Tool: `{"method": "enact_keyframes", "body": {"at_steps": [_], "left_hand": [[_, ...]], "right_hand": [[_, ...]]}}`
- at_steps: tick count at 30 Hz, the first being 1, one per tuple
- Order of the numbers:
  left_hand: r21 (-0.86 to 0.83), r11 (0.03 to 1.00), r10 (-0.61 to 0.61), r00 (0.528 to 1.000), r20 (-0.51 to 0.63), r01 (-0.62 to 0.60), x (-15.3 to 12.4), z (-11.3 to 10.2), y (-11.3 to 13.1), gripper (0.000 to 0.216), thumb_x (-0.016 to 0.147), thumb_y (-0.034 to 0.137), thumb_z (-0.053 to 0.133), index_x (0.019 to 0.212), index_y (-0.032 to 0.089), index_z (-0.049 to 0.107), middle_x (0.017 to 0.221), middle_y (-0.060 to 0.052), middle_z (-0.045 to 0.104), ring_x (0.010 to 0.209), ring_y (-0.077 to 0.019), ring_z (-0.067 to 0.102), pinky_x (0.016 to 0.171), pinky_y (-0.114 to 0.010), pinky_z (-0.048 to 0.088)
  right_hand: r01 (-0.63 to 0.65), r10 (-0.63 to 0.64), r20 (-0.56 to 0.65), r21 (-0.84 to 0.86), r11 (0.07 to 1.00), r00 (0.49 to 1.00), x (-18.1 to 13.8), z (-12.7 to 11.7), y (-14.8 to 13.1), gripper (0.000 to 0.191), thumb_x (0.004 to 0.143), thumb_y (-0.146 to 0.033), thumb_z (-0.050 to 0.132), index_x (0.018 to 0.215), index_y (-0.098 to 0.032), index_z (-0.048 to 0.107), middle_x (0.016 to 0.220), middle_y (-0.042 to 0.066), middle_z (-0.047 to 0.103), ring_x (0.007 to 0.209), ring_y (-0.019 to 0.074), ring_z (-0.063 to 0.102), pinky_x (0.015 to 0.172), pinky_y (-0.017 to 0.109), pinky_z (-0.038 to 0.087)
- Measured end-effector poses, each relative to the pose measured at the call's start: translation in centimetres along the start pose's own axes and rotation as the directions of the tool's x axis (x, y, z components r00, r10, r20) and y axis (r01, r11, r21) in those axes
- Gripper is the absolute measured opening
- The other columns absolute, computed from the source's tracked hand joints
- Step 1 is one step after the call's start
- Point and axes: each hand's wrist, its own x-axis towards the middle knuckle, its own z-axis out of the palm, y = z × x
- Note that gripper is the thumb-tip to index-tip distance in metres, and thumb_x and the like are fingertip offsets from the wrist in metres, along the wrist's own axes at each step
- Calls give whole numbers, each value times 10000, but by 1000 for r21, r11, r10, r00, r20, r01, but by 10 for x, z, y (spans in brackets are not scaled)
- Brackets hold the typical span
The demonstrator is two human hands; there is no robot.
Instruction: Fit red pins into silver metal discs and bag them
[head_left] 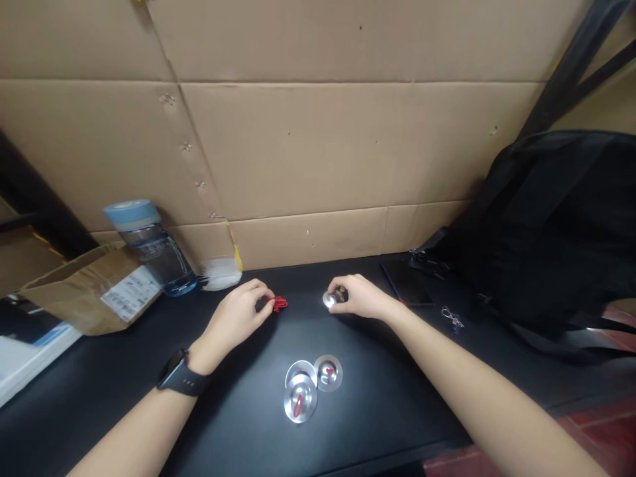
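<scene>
My left hand (239,313), with a black watch on its wrist, pinches a small red cord (279,303) on the black table (238,411). A little to the right, my right hand (358,296) is closed around a small shiny metal disc (329,299) that rests at the table's surface. Nearer to me lie three more small silver discs (311,385), partly overlapping. Two of them show red loops on top. Neither hand touches them.
A water bottle (152,248) with a blue lid stands at the back left, behind a brown paper package (94,288). A black backpack (556,225) fills the right side, with a dark phone (407,283) and keys (452,318) beside it. Cardboard walls the back.
</scene>
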Motion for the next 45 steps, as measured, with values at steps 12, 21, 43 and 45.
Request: {"method": "enact_keyframes", "body": {"at_steps": [12,21,43,45], "left_hand": [[-90,994,64,997,41,-60,0,-3,18,163,975,242,535,958,220,696,1008,-45,694,930,-195,646,855,-313,493],[-110,994,-1,979,203,23,-3,-4,34,163,958,221,552,923,222,711,857,-29,709,784,-183,649,729,-282,474],[-520,853,-35,999,30,45,-8,-3,71,165,949,238,642,1113,221,659,984,-18,758,863,-149,720,820,-249,545],[-519,853,-45,999,29,54,-8,-2,73,164,938,248,663,1100,221,654,953,-10,761,838,-147,724,808,-245,545]], "right_hand": [[305,-377,481,223,926,792,-18,-12,-46,445,652,-310,935,1043,-219,742,924,-3,665,781,139,615,684,217,472],[339,-325,340,21,941,882,-24,-6,-65,105,875,-112,685,824,-192,729,840,21,713,771,158,628,699,250,430],[101,-91,-59,817,568,994,-18,28,-66,436,749,-338,879,1074,-217,614,965,9,643,833,151,682,802,316,582],[117,-82,-85,800,588,993,-19,32,-67,575,724,-310,896,1210,-242,596,946,-7,614,810,144,671,802,320,585]]}}
